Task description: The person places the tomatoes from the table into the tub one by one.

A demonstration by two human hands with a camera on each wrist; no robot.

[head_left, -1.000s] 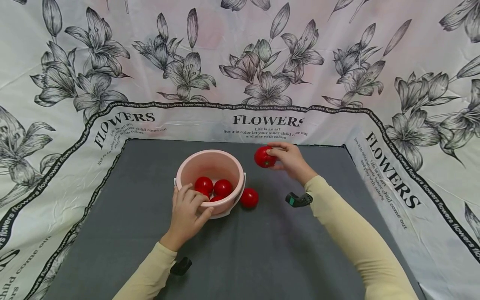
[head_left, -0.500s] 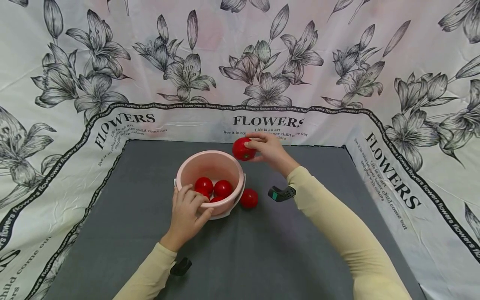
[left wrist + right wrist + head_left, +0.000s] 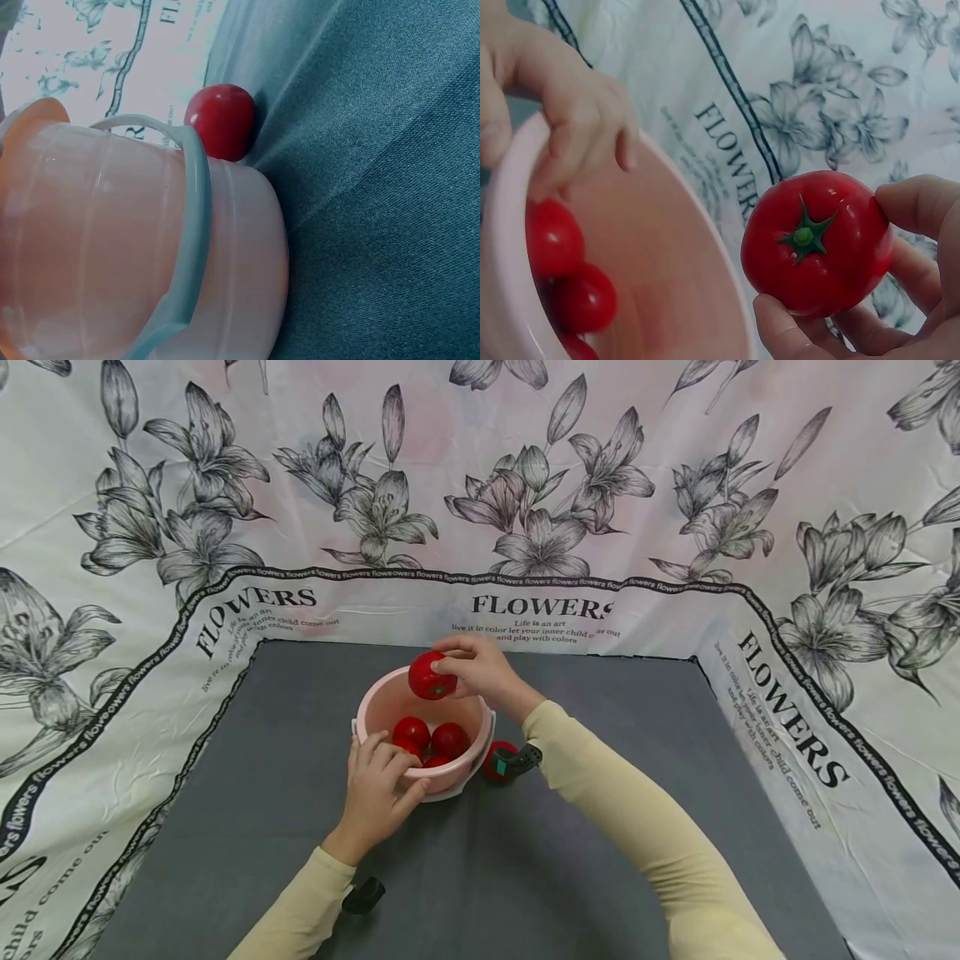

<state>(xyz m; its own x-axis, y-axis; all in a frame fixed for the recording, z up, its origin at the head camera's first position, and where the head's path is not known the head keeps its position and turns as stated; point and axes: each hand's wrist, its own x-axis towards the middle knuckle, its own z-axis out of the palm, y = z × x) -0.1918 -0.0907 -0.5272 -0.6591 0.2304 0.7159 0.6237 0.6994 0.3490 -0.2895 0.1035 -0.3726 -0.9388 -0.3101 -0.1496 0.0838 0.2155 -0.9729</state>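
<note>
A pink bucket (image 3: 388,702) with a pale handle (image 3: 196,217) stands on the grey cloth, several red tomatoes (image 3: 450,740) inside it. My left hand (image 3: 377,789) grips its near-left rim, fingers hooked over into the inside, as the right wrist view also shows. Over the far part of the opening, my right hand (image 3: 486,675) holds another red tomato (image 3: 817,244) between thumb and fingertips, its green star-shaped stem facing the wrist camera. One more tomato (image 3: 221,124) lies on the cloth beside the bucket's right side, partly covered by the right wrist's black strap in the head view.
Grey cloth (image 3: 480,877) covers the work surface. White sheeting (image 3: 405,610) printed with flowers and lettering rises behind and along both sides. Black wrist devices (image 3: 363,896) sit on both wrists.
My right hand has carried its tomato leftward from right of the bucket to over its opening. The left hand keeps its grip on the rim.
</note>
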